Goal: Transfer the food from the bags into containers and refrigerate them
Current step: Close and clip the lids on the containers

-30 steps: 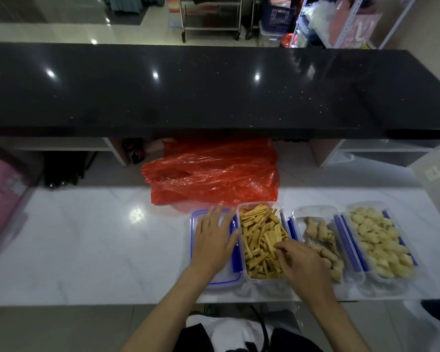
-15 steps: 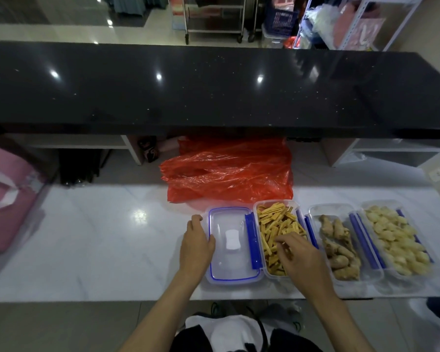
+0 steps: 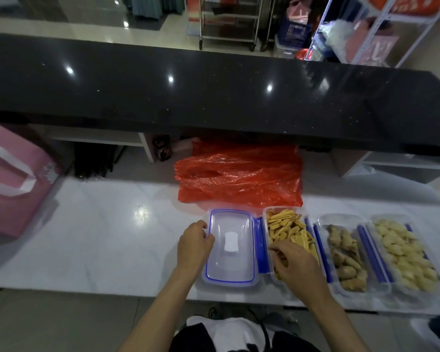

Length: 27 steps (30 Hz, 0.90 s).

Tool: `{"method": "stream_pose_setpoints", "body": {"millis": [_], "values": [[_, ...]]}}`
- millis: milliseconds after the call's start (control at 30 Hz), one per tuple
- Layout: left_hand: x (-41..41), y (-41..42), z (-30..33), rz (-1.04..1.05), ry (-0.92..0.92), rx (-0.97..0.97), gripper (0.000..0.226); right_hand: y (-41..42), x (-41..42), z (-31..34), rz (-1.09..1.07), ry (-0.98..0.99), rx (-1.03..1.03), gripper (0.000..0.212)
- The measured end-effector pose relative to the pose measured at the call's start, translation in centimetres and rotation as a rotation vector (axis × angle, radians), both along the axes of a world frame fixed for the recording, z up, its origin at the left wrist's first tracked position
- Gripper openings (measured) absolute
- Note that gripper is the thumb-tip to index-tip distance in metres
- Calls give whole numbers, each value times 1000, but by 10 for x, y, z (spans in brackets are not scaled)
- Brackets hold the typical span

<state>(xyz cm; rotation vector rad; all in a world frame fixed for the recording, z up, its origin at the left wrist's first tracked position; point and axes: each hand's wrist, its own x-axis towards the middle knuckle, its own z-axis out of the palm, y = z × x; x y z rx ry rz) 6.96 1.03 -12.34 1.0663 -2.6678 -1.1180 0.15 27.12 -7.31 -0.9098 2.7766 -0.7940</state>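
Three clear tubs stand in a row near the front edge of the white counter (image 3: 107,240). One holds yellow sticks (image 3: 287,228), one brown knobbly pieces (image 3: 346,252), one pale yellow pieces (image 3: 404,252). A clear lid with a blue seal (image 3: 230,247) lies flat just left of the stick tub. My left hand (image 3: 193,246) curls its fingers on the lid's left edge. My right hand (image 3: 296,266) lies palm down over the near end of the stick tub, with bent fingertips among the sticks. What is under the palm is hidden.
A crumpled red plastic bag (image 3: 239,179) lies behind the tubs. A pink bag (image 3: 8,179) stands at the counter's left end. A raised black bar top (image 3: 214,97) runs across behind the counter, with metal shelving (image 3: 366,29) beyond.
My left hand has slid off the top of the lid to its left edge and curled onto it. My right hand stays over the sticks.
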Motion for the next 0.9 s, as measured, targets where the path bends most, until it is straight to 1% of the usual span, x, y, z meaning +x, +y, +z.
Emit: {"method": "stream_pose_setpoints", "body": {"millis": [133, 267, 433, 567, 633, 700, 800, 900], "values": [[4, -13, -1, 43, 7, -43, 28, -4, 1, -7, 77, -22, 6, 21], [9, -19, 0, 76, 47, -21, 16, -10, 3, -12, 144, -15, 56, 22], [9, -19, 5, 60, 40, -49, 12, -24, 5, -7, 220, -24, 67, 22], [7, -22, 21, 13, 42, -44, 6, -38, 4, -1, 237, -108, 68, 25], [6, -23, 34, -9, 21, 18, 5, -47, 3, 4, 213, -224, -12, 24], [4, -22, 51, -5, 13, 158, 6, -56, 0, 11, 172, -373, -130, 27], [-1, -12, 78, -17, 61, 414, 13, -68, -1, 21, 154, -612, -227, 46], [-9, 0, 92, -77, 109, 592, 22, -72, -2, 26, 107, -731, -302, 60]]}}
